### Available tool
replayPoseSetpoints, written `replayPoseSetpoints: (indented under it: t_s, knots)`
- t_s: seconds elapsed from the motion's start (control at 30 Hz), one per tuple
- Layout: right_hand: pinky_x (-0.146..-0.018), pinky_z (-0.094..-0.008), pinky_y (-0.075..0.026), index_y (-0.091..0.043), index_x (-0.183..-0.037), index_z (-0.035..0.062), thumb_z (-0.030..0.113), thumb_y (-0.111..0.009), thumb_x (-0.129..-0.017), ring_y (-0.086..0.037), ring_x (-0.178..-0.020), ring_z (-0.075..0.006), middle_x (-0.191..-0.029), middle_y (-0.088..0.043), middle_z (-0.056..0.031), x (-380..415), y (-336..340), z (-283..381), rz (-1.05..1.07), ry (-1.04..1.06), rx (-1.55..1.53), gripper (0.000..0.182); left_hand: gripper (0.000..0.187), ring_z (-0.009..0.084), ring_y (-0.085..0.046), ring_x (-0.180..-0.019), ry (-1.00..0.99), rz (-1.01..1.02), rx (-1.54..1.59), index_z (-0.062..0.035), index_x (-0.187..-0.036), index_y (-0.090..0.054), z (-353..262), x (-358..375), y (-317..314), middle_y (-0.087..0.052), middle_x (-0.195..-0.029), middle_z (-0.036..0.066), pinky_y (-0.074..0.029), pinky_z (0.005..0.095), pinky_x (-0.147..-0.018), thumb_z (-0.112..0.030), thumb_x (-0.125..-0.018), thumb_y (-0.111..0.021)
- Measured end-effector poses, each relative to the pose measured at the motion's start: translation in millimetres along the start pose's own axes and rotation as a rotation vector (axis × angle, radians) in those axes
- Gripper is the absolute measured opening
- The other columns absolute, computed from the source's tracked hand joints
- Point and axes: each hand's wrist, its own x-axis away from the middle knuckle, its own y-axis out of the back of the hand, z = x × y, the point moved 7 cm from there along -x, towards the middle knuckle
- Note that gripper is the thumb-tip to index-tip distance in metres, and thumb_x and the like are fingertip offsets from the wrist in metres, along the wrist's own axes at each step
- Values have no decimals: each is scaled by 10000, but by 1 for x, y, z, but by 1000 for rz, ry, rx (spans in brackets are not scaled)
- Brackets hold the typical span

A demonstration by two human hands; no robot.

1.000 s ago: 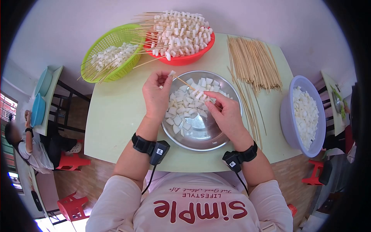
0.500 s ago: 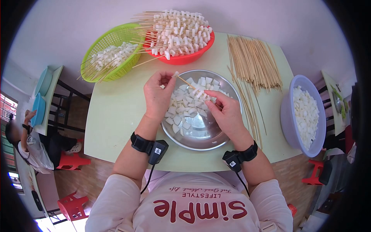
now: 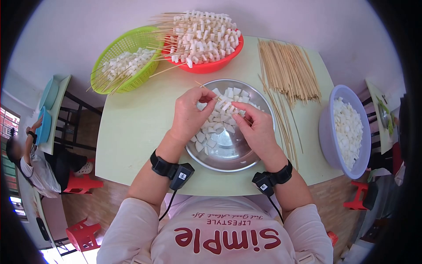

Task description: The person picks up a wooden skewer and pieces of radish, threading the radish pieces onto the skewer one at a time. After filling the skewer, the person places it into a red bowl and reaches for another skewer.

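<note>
Above a steel bowl (image 3: pixel 198 160) of diced white food pieces (image 3: pixel 218 127), both my hands work on one bamboo skewer. My right hand (image 3: pixel 256 130) pinches the skewer by its lower part, close beside several white pieces (image 3: pixel 226 106) threaded on it. My left hand (image 3: pixel 192 112) is closed, thumb and fingertips pinching a white piece (image 3: pixel 216 91) on the skewer, just above the threaded ones. The bare skewer tip (image 3: pixel 198 83) sticks out past my left fingers. Part of the skewer is hidden by my hands.
Behind stand a red basin (image 3: pixel 206 68) heaped with filled skewers and a green basket (image 3: pixel 103 61) holding more. Bare bamboo skewers (image 3: pixel 290 70) lie at the right. A lavender tub (image 3: pixel 327 132) of white pieces stands at the right edge. A person (image 3: pixel 39 167) sits far left.
My left hand has moved from the skewer's tip down and right along it, bringing the white piece closer to the others. My right hand has stayed almost still.
</note>
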Motion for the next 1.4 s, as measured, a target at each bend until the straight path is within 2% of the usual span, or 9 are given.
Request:
replayPoseSetpoints:
  t_s: [0.63,0.93,1.0,1.1,1.2,1.33,1.4]
  knots:
    - [-560,-315,-459,-661,-1141,97,111,-678,-843,-565,-577,-200,-689,-608,-120,0,0,3,-7,17,3,299,160,146,-644,-778,-16,28,-8,-7,-932,-693,-3,0,-1,-687,-849,71,-524,273,-729,9,-775,-718]
    - [-546,-286,-448,-662,-1142,86,90,-673,-841,-534,-555,-163,-700,-616,-105,0,1,-1,-2,-20,-11,302,221,138,-647,-833,-73,44,70,10,-1074,-658,-5,-1,1,-686,-901,81,-515,269,-778,-20,-854,-664]
    - [-552,-285,-451,-664,-1145,86,74,-677,-832,-534,-558,-161,-722,-627,-99,0,4,4,-45,45,-18,314,231,133,-642,-858,28,109,214,20,-1119,-632,5,0,-7,-681,-932,69,-512,270,-790,-52,-900,-625]
    - [-557,-282,-457,-665,-1147,87,52,-676,-828,-545,-570,-162,-764,-643,-101,1,4,7,-66,85,18,321,237,127,-633,-893,92,160,246,25,-1140,-614,9,1,-9,-676,-979,69,-505,268,-810,-83,-930,-597]
    - [-567,-280,-467,-665,-1149,91,43,-673,-829,-564,-588,-165,-822,-662,-112,3,2,10,-42,134,21,324,235,121,-621,-893,103,141,282,19,-1140,-612,11,-1,-8,-665,-979,69,-499,263,-812,-87,-932,-597]
    - [-568,-279,-467,-664,-1150,90,35,-666,-833,-564,-591,-168,-825,-660,-110,3,0,10,-48,146,-10,322,243,115,-609,-891,139,210,395,7,-1156,-600,16,1,-12,-643,-949,56,-495,259,-805,-82,-930,-597]
    - [-570,-281,-464,-660,-1155,84,40,-664,-834,-558,-588,-172,-788,-641,-101,2,0,10,-44,155,2,324,206,117,-601,-866,196,230,414,6,-1115,-592,20,2,-15,-614,-900,38,-496,258,-789,-70,-924,-599]
